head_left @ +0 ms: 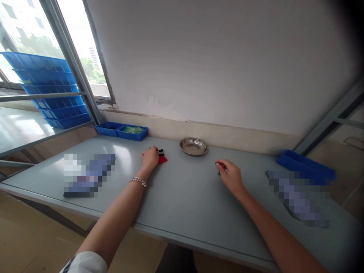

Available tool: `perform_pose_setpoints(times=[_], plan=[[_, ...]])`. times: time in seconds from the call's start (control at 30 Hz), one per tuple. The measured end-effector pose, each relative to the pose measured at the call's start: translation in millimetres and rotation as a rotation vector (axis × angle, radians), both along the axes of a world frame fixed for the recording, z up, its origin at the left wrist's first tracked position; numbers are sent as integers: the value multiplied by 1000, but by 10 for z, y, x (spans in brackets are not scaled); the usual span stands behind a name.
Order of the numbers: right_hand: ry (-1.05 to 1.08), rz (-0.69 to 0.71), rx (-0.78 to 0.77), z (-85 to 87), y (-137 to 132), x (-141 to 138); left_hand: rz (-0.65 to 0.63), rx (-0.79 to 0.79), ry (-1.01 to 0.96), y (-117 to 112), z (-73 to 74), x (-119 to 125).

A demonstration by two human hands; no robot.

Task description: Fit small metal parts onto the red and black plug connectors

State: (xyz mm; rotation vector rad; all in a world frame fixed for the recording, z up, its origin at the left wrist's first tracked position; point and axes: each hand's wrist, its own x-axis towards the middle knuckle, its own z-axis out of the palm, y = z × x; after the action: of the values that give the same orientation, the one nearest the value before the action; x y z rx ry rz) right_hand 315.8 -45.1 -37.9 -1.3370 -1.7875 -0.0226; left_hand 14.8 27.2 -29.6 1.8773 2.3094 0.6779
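Note:
My left hand [149,157] lies on the grey table [182,197], its fingers resting on a small red and black object [162,156]. A bracelet sits on that wrist. My right hand [231,175] is curled on the table to the right, fingers closed around a small red and dark item [220,165] that is mostly hidden. A round steel dish [193,146] stands between and beyond both hands, near the wall, and looks empty.
Two low blue trays [121,131] sit at the back left, one with green contents. Another blue tray [305,165] lies at the right. A stack of blue trays [48,89] stands on the left shelf by the window. Blurred patches lie left and right on the table.

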Motion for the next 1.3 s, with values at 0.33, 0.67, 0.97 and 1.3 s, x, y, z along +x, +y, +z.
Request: perform_pose_setpoints(times=[0.33,0.67,0.97,1.3], plan=[[-414,-56,-115,-93,16,-30,53,-100,32,-42,68,27],[-479,-120,-240,-120,-5,-57,25,-89,63,-92,96,56],[-472,-135,-284,-119,-13,-59,-41,-85,141,-102,92,53],[-440,-139,-294,-180,32,-4,-56,-79,155,-122,123,78]])
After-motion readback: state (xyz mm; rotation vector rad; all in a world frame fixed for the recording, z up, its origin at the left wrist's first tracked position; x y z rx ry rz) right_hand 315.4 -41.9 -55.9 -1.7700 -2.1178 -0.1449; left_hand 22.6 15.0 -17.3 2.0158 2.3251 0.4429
